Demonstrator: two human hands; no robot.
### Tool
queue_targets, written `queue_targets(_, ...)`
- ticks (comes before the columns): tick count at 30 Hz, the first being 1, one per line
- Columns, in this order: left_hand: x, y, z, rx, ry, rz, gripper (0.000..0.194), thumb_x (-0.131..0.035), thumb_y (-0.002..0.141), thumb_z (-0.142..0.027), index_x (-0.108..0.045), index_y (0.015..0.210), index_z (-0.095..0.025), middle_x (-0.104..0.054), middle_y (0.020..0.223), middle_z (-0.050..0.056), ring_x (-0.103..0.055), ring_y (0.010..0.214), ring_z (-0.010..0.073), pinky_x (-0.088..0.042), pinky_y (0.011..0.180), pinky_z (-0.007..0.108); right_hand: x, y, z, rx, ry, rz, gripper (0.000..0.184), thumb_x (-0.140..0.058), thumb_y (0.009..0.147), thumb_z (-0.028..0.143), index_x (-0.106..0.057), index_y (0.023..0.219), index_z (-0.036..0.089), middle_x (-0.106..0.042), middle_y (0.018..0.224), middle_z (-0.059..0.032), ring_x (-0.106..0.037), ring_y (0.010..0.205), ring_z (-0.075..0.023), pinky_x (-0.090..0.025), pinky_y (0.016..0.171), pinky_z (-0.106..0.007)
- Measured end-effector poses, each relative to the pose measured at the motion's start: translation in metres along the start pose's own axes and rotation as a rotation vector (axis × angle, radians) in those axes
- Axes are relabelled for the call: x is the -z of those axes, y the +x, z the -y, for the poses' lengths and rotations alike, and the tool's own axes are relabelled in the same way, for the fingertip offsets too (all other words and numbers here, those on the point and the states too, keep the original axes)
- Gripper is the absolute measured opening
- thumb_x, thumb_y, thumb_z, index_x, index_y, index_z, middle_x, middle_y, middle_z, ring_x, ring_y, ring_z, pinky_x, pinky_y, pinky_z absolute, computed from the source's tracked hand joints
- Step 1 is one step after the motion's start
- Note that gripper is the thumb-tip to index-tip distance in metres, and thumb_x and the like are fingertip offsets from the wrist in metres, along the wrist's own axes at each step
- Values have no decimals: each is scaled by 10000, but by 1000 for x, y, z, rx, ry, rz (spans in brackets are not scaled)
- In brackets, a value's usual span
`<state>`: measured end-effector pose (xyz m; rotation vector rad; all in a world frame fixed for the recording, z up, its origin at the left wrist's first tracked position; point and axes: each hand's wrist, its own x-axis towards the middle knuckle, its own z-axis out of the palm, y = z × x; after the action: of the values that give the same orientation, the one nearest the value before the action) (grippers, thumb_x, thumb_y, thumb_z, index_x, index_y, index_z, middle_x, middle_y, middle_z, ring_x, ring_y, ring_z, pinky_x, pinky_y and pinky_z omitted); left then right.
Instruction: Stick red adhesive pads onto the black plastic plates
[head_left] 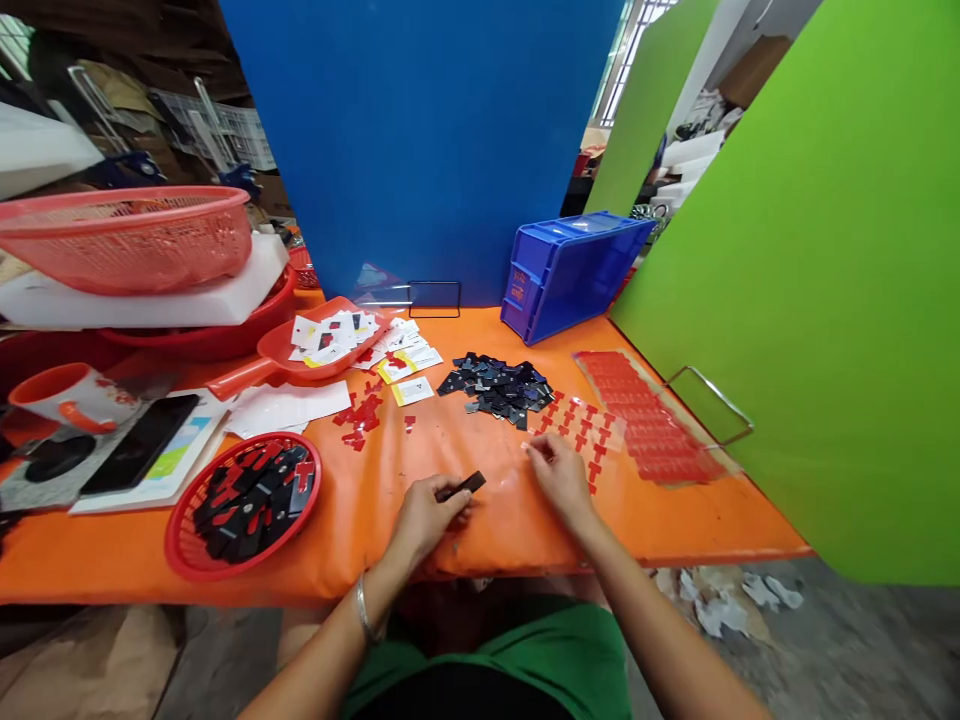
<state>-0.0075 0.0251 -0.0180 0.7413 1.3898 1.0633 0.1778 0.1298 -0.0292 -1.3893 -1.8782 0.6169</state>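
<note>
Small blackish piece, narrow, straight-edged, blunt-ended, tilted, one end hidden

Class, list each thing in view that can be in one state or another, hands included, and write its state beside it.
Left hand: closed on black piece
Right hand: at sheet of red T-shapes, grip unclear
Black heap: loose, piled
Round red basket: upright, holding black and red pieces
Red scoop: holding white cards
Blue crate: on its side
Phone: lying flat, screen dark
</note>
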Motion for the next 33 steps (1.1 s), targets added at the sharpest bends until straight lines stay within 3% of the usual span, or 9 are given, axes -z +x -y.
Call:
queue_targets(2,-7,3,-2,73,-144,18,357,-732,613,-350,-591,844,-117,-656,688,43,-583,515,113,-490,542,256,6,14,-21,-56,-111,-74,143,-467,764,229,-593,736,167,-600,733,-65,-546,701,-193,-432,672,-315)
queue_targets(5,-17,5,-7,95,-218,47,412,-752,606,-353,-566,877,-105,-670,743,76,-593,529,106,-493,540,245,8,27,-36,-124,-241,-51,149,-464,747,200,-608,733,166,-601,820,-94,-550,753,-206,-421,695,-323)
queue_targets(11,-29,13,-14,78,-244,88,346,-728,662,-328,-549,854,-103,-675,738,86,-614,546,111,-501,552,240,4,40,-31,-260,-303,10,89,-550,735,250,-604,695,192,-610,863,-89,-554,750,-206,-382,602,-288)
queue_targets(15,-37,26,-16,101,-219,53,263,-699,710,-242,-531,860,-107,-690,777,111,-636,560,123,-517,564,245,5,44,-27,-327,-317,80,73,-546,721,212,-598,672,196,-611,807,-56,-555,718,-192,-374,584,-272)
queue_targets(21,-59,54,-20,89,-218,-2,135,-593,797,-151,-472,856,-137,-681,726,72,-641,541,123,-540,567,255,-1,31,-28,-207,-413,-18,185,-487,808,249,-645,872,178,-585,966,-109,-546,870,-243,-397,672,-310)
queue_targets(26,-76,83,-29,18,-151,-9,93,-523,835,-153,-432,856,-154,-656,685,44,-612,496,107,-527,552,257,-6,26,-31,-133,-386,-64,183,-469,800,201,-647,834,173,-587,923,-111,-519,888,-259,-404,720,-339)
queue_targets(33,-96,121,-30,-116,-82,18,34,-465,849,-133,-451,852,-163,-640,690,22,-588,504,82,-447,478,171,-6,26,-32,-125,-298,-108,110,-483,733,149,-573,777,192,-563,846,-105,-498,840,-260,-400,702,-357)
